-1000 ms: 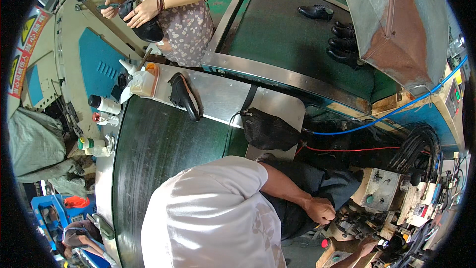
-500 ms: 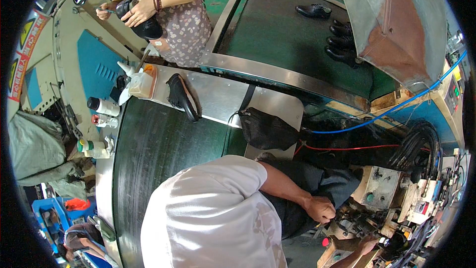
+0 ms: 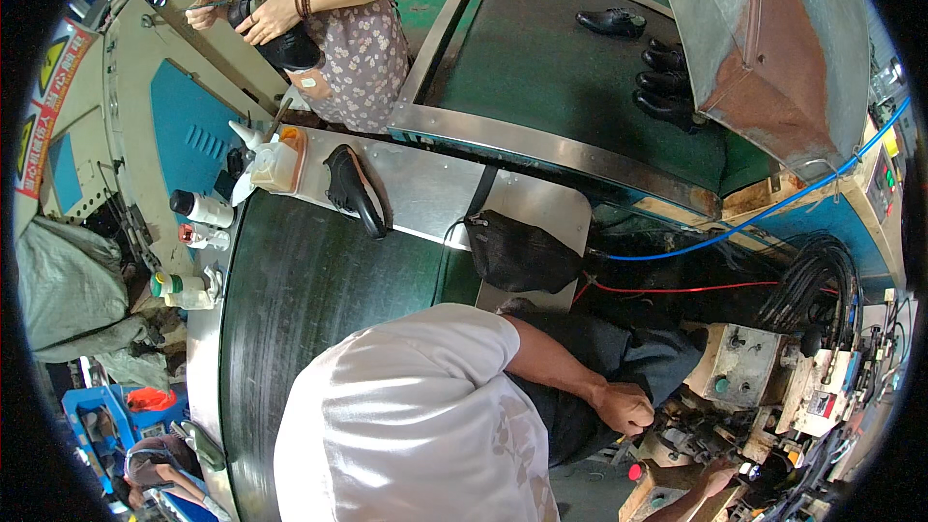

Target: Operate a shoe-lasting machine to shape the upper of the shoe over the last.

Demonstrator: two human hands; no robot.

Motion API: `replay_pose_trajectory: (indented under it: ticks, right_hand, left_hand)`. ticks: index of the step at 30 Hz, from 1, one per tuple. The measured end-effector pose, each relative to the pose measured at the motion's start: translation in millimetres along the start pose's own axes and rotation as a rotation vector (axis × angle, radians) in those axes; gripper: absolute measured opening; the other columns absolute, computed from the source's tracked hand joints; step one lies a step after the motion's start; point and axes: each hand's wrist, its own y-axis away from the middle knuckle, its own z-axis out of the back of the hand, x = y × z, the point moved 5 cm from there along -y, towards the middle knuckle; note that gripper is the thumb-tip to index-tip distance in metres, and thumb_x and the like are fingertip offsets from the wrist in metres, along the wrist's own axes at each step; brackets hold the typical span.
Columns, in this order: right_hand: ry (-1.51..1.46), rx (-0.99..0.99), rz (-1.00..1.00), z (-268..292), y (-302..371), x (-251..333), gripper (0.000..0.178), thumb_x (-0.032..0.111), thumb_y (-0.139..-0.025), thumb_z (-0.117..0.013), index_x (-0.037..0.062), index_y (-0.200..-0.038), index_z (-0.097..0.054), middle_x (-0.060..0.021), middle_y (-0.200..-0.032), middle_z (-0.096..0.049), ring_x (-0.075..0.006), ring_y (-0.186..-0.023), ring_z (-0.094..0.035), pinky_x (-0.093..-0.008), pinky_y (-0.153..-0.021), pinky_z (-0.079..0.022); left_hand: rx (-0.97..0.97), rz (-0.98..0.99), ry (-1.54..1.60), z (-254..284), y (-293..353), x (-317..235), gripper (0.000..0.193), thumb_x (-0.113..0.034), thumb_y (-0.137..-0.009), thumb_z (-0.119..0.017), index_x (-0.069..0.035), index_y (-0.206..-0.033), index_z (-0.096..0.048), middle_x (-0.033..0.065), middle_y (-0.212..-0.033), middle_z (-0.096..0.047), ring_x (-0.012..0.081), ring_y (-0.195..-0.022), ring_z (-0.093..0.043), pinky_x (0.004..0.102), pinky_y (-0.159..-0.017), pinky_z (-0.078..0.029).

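Little is changing from a second ago: the left hand [image 3: 623, 408] is staying in the same spot, and only the co-worker at the top is nudging a shoe a touch higher.

Someone in a white shirt [image 3: 416, 416] is leaning over a cluttered machine, seen from above. All places below are being given from the steel plate [image 3: 430, 193], a shiny sheet near the middle.

Well down and to the right of the steel plate, the left hand is curling into a closed fist, fingers pressed into the palm; whether it is gripping anything cannot be told. It is sitting just beside a grey machine block [image 3: 744, 367]. Farther down and right again, the right hand [image 3: 717, 477] is reaching in among small machine parts, close to a red button [image 3: 635, 472]; its fingers are too hidden to say whether they are spread or closed.

On the steel plate's left part, a black shoe [image 3: 353, 191] is lying on its side. At the left end an orange-lidded tub [image 3: 278, 160] is standing, and a black bag [image 3: 517, 253] is resting at the lower right edge. Below the plate a dark conveyor belt [image 3: 319, 329] is running downward.

Above and left of the plate, a co-worker's hand [image 3: 274, 15] is holding a second black shoe [image 3: 290, 46]. Above and to the right, a row of black shoes [image 3: 665, 77] is sitting on a green belt [image 3: 541, 68]. To the right, a blue hose [image 3: 773, 217] is trailing across.
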Motion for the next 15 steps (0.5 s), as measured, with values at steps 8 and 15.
replay_pose_trajectory:
  ticks: [8, 15]
  right_hand:
    - [-0.15, 0.012, -0.109, -15.9, -0.5, 44.5, 0.054, 0.045, -0.103, -0.057, -0.0061, -0.122, -0.055, -0.0308, -0.107, -0.072, -0.0494, -0.096, -0.07, -0.0548, -0.079, -0.056]
    - [-0.147, 0.017, -0.135, -30.2, -2.6, 35.3, 0.065, 0.046, -0.104, -0.054, 0.0011, -0.15, -0.045, -0.0303, -0.124, -0.069, -0.0482, -0.109, -0.069, -0.0564, -0.089, -0.056]
  left_hand:
    - [-0.009, 0.041, -0.044, 5.1, 7.7, 5.9, 0.025, -0.016, -0.088, -0.068, -0.004, -0.074, -0.051, 0.0161, -0.075, -0.055, 0.0386, -0.071, -0.06, 0.0497, -0.065, -0.047]
    - [-0.041, 0.039, -0.059, 5.7, 7.3, 7.7, 0.025, -0.014, -0.087, -0.068, -0.003, -0.073, -0.051, 0.0164, -0.075, -0.055, 0.0386, -0.069, -0.06, 0.0496, -0.064, -0.046]
